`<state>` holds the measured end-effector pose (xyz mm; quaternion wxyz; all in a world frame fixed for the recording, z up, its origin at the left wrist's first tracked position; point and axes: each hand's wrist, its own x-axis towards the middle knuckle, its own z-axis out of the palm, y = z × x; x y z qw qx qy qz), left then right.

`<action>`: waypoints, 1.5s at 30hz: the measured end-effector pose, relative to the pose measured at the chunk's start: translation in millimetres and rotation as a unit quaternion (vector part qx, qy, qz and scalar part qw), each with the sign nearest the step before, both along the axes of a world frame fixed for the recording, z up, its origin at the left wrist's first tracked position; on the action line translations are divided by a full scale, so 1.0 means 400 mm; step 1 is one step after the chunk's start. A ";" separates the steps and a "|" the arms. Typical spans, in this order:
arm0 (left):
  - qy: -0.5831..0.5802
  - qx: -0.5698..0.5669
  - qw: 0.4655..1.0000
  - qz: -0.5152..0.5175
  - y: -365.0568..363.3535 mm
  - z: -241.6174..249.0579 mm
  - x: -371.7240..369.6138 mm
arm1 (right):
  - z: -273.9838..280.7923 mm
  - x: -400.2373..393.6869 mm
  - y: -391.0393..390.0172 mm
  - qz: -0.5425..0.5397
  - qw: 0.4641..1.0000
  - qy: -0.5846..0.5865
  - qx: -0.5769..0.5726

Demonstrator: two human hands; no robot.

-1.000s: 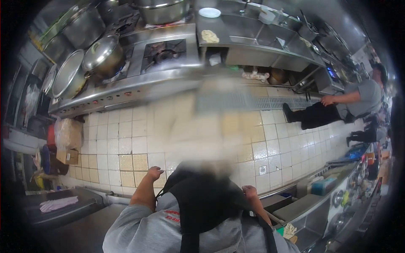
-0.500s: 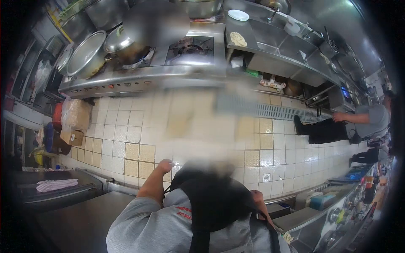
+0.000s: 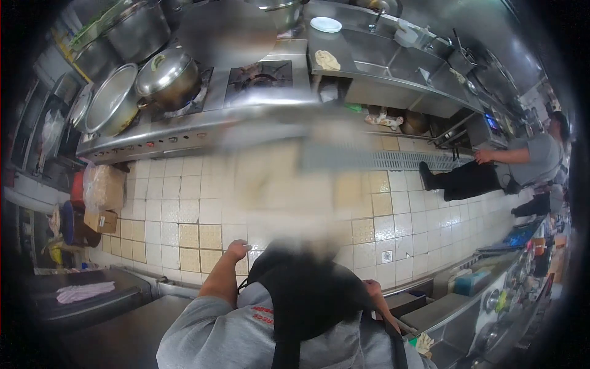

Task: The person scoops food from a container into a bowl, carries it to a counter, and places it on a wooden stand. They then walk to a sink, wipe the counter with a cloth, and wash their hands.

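My left hand is held out beside the black apron, over the tiled floor. Its fingers are curled in, and what they hold, if anything, is too small to make out. Close to the apron's other side is my right hand, small in view, with its fingers mostly hidden. Both hands are away from the stove and the counters. A blurred patch covers the middle of the view in front of the apron.
Ahead stands a stove with a lidded pot and a wide metal basin. A steel sink counter bears a white plate and a cloth. At right is another person. A cardboard box sits left.
The view has shifted slightly, so the sink counter and the other person appear further left. My hands keep about the same pose beside the apron.
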<state>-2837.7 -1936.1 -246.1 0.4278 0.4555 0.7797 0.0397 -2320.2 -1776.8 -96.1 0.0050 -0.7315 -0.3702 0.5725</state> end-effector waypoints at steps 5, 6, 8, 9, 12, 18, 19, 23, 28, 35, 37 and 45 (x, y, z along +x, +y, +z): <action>-0.017 0.004 1.000 0.006 0.015 0.022 0.004 | -0.030 0.032 -0.016 0.012 1.000 -0.006 -0.009; -0.015 0.005 1.000 0.002 0.024 0.028 0.003 | -0.051 0.042 -0.020 0.010 1.000 0.018 0.000; 0.031 -0.042 0.997 -0.058 0.030 0.013 0.001 | -0.058 0.041 -0.021 0.005 0.999 0.042 0.010; 0.032 -0.041 0.997 -0.062 0.030 0.006 0.000 | -0.062 0.042 -0.020 0.001 0.999 0.035 0.001; 0.011 0.027 0.999 -0.041 0.032 -0.012 -0.008 | -0.056 0.026 -0.014 -0.006 1.000 0.017 -0.012; -0.004 0.009 0.999 -0.037 0.046 0.015 -0.006 | -0.075 0.034 -0.014 -0.017 1.000 0.005 -0.023; -0.004 0.008 0.999 -0.045 0.046 0.029 -0.003 | -0.066 0.030 -0.015 -0.017 1.000 -0.008 -0.018; -0.091 -0.036 0.991 0.094 0.046 0.073 0.018 | -0.082 0.042 -0.024 -0.046 0.999 0.016 -0.024; -0.052 -0.004 0.997 0.050 0.029 0.023 0.008 | -0.063 0.029 -0.030 -0.058 0.998 -0.007 -0.022; -0.116 -0.037 0.970 0.212 0.046 0.092 0.023 | -0.100 0.046 -0.030 -0.098 0.993 0.062 -0.037; -0.122 -0.041 0.967 0.221 0.048 0.124 0.029 | -0.109 0.050 -0.029 -0.092 0.991 0.076 -0.055; -0.148 -0.090 0.956 0.235 0.060 0.119 0.019 | -0.118 0.050 -0.046 -0.099 0.993 0.059 -0.025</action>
